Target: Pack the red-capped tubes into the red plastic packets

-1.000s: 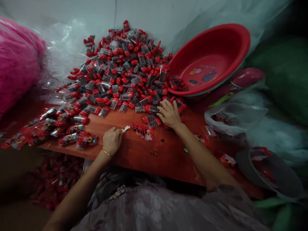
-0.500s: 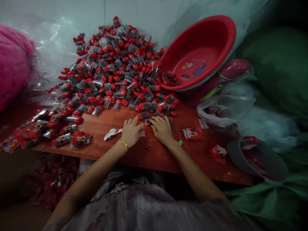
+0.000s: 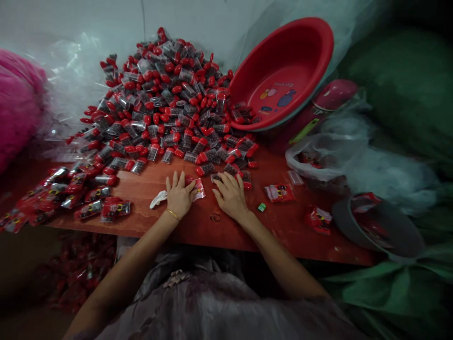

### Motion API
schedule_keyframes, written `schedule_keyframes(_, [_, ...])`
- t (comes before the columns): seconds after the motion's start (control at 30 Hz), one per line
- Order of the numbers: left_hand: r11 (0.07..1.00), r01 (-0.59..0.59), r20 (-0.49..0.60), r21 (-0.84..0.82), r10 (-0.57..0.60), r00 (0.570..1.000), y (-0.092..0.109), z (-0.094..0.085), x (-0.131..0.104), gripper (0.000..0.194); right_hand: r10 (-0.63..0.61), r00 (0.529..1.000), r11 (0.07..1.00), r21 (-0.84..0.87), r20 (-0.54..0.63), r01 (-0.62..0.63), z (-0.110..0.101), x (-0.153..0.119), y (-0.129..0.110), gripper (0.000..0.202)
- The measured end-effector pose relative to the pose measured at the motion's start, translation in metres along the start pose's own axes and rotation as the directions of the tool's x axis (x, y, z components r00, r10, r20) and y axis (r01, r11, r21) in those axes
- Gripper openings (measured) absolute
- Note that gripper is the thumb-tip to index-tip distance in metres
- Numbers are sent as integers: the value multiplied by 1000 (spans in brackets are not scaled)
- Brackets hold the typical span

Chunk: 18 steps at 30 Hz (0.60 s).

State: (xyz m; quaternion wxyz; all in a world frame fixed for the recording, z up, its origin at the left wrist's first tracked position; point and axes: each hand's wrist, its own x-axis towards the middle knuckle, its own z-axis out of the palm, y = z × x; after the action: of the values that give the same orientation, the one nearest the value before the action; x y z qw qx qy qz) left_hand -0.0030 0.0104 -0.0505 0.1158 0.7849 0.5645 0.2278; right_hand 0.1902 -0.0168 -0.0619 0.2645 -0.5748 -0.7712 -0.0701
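My left hand (image 3: 180, 194), with a gold bracelet at the wrist, lies palm down on the table with its fingers spread. Its thumb side rests on a red and clear printed packet (image 3: 199, 189). Beside its outer edge is a crumpled white scrap (image 3: 158, 199). My right hand (image 3: 230, 196) is also palm down, fingers stretched forward and apart. Its fingertips lie over a small clear container with dark contents (image 3: 214, 178), partly hidden. Just right of those fingers is a red-capped container (image 3: 246, 179). I see no firm grasp by either hand.
A large heap of red-capped containers (image 3: 166, 104) rises behind the hands. A red basin (image 3: 283, 71) leans at the back right. Filled packets (image 3: 115, 208) lie at left. To the right are another packet (image 3: 279, 192), a plastic bag (image 3: 325, 156) and a grey bowl (image 3: 339, 222).
My left hand has moved left, away from my right hand, its fingers spread wider and more of the packet uncovered. The whole view has shifted slightly.
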Motion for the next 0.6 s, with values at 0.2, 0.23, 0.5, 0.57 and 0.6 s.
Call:
schedule_keyframes(0.2, [969,73,-25,-238,-81,996,1,1,-2,16,43,998,996,83,-38,-40,-13,-6,-26,25])
schedule_keyframes(0.23, [960,81,-38,-266,-95,995,2,0,-3,16,78,995,992,107,-55,-72,-14,-7,-29,25])
schedule_keyframes(0.5, [949,50,-135,-311,-96,986,17,-21,-6,18,460,883,723,541,87,-430,-1,1,-54,39])
schedule_keyframes(0.57, [918,64,-143,-391,-129,981,23,-25,-5,17,479,862,585,673,165,-453,3,7,-60,32])
schedule_keyframes(0.6, [886,79,-146,-456,-162,976,25,-26,-5,18,480,856,522,723,190,-453,4,10,-62,29])
